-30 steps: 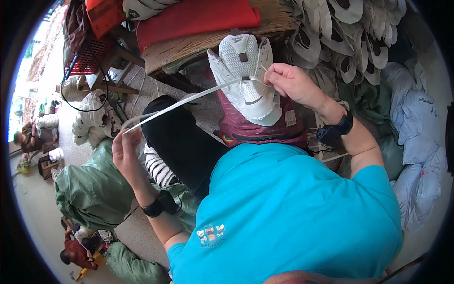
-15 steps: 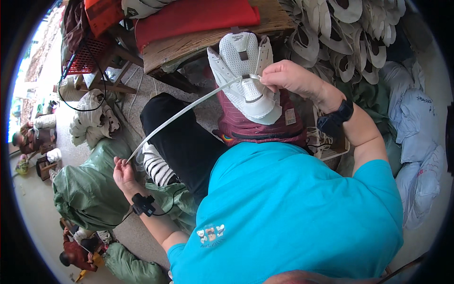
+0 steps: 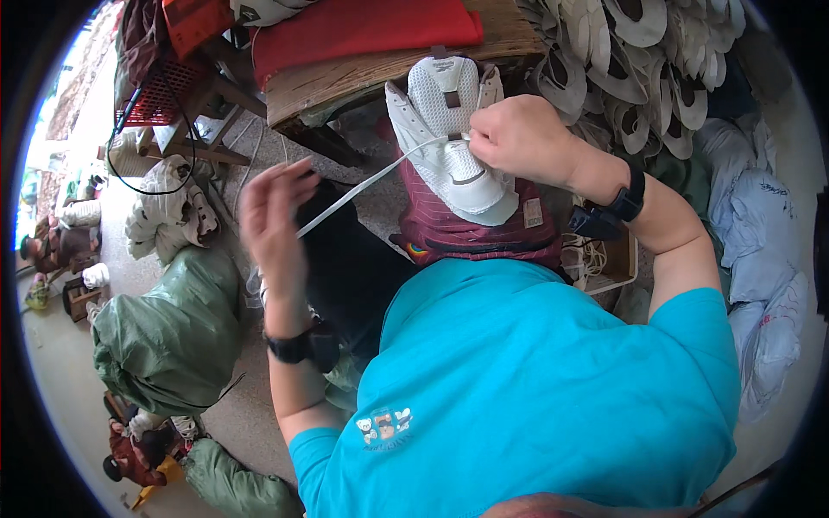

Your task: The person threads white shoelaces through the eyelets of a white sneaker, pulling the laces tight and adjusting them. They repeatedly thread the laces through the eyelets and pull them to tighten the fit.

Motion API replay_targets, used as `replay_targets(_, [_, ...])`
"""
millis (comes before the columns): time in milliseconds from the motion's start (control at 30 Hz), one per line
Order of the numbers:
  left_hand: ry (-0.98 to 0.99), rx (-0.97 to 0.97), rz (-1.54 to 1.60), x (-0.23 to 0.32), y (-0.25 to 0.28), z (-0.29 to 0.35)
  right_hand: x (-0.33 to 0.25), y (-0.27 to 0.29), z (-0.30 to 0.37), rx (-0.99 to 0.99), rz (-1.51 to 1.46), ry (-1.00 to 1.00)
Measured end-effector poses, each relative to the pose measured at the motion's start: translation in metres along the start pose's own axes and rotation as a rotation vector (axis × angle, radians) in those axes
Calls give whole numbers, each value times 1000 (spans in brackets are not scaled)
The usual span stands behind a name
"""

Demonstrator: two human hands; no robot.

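A white shoe upper (image 3: 471, 197) with a mesh tongue lies across my maroon-clad lap, its toe toward me. A flat white shoelace (image 3: 367, 183) passes through its lowest eyelets and stretches slantwise to the left. My right hand (image 3: 522, 138) is closed at the upper's right side, pinching the short end of the lace. Over my dark-trousered knee, my left hand (image 3: 276, 216) is raised and smeared by motion. The long part of the lace runs behind it, so its grip cannot be made out.
A wooden table (image 3: 345, 82) bearing red cloth (image 3: 371, 34) stands ahead. Grey shoe pieces (image 3: 635, 78) hang in bunches at the upper right, above pale sacks (image 3: 756, 233). Green sacks (image 3: 177, 324) sit on the floor at left; other people (image 3: 138, 449) are beyond.
My left hand has swung up and inward from the lower left, and the visible lace is shorter. My right hand has turned slightly, staying at the shoe upper.
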State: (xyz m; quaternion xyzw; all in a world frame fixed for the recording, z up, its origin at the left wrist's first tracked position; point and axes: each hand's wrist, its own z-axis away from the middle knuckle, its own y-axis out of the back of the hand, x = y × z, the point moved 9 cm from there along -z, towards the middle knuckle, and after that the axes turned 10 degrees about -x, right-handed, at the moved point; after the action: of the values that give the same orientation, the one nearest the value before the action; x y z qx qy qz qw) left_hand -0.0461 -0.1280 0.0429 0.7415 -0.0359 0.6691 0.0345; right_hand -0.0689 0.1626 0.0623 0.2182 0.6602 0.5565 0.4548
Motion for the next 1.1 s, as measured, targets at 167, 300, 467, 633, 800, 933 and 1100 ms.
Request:
replay_targets(167, [65,-152,169,-46,-96,-15,-6,-10,-1,-194,175,13])
replay_targets(300, [269,-231,-19,-72,-116,-18,5,-12,-4,-243,2,-8])
replay_targets(467, [297,-317,-52,-65,-134,-18,13,-12,-2,-281,-165,-4])
replay_targets(633, [383,-351,-133,-67,-134,-25,16,-14,-1,-281,-213,6])
replay_targets(800, [299,-387,-332,-62,-136,-32,18,-14,0,-282,-267,-22])
replay_targets(933, [-4,-357,-806,-22,-149,-39,19,-15,0,-282,-279,-27])
replay_targets(1100, [-185,-456,-1132,1,-170,-36,14,-13,2,-289,-107,68])
